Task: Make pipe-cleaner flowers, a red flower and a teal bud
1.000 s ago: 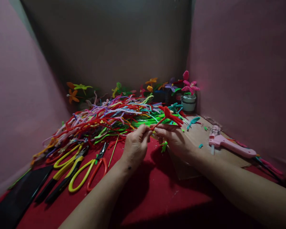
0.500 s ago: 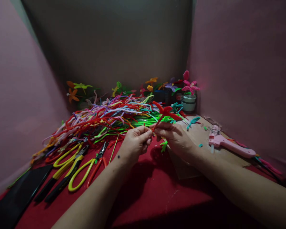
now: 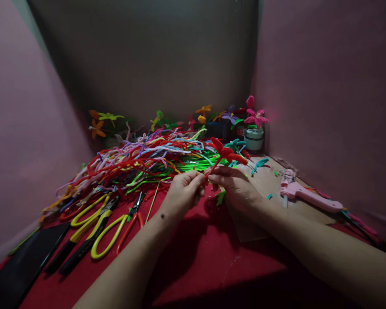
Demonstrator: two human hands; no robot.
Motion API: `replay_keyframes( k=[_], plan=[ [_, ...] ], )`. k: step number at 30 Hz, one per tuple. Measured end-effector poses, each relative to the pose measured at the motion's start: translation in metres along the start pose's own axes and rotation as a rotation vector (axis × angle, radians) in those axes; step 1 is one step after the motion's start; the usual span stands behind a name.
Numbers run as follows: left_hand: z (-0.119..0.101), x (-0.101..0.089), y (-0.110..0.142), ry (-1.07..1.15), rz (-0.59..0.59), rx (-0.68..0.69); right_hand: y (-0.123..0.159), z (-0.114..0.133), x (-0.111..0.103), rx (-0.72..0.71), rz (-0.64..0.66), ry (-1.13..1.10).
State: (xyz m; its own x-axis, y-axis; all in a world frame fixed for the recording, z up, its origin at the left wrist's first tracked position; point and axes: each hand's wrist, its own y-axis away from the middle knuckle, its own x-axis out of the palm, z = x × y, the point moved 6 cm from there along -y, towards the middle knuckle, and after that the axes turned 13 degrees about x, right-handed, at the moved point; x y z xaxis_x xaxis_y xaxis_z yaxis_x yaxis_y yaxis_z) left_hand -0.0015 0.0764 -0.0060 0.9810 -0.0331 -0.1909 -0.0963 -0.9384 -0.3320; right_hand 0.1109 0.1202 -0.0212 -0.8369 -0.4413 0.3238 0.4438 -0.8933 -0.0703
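Observation:
A red pipe cleaner flower (image 3: 225, 153) tilts up and to the right between my hands, its petals spread above my right fingers. My left hand (image 3: 187, 191) is closed, thumb and forefinger pinching the lower end of the red stem. My right hand (image 3: 236, 186) is closed on the stem just beside it, its fingers partly covering the stem. Both sets of fingertips almost meet over the red cloth. A small green pipe cleaner piece (image 3: 221, 198) lies just below my right fingers.
A large heap of coloured pipe cleaners (image 3: 148, 154) lies behind my hands. Pliers (image 3: 99, 223) and scissors (image 3: 111, 236) rest at left beside a black flat object (image 3: 32, 257). A pink glue gun (image 3: 309, 196) sits on a board (image 3: 263, 184) at right. A potted pink flower (image 3: 256, 118) stands behind.
The red flower has tipped slightly to the right and its petals have turned a little. Both hands keep their pinch on the stem, with only small finger shifts.

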Motion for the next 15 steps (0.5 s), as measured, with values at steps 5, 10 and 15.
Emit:
replay_keyframes(
  k=[5, 10, 15],
  plan=[
    [-0.017, -0.001, 0.005, -0.638, -0.101, 0.403, 0.002, 0.001, 0.000, -0.019, -0.019, 0.029],
    [-0.015, -0.004, 0.004, -0.466, -0.120, 0.306, 0.007, 0.008, 0.004, -0.042, -0.032, 0.171],
    [-0.007, 0.002, 0.001, 0.026, -0.044, 0.017, 0.004, 0.009, 0.005, -0.041, 0.027, 0.165]
  ],
)
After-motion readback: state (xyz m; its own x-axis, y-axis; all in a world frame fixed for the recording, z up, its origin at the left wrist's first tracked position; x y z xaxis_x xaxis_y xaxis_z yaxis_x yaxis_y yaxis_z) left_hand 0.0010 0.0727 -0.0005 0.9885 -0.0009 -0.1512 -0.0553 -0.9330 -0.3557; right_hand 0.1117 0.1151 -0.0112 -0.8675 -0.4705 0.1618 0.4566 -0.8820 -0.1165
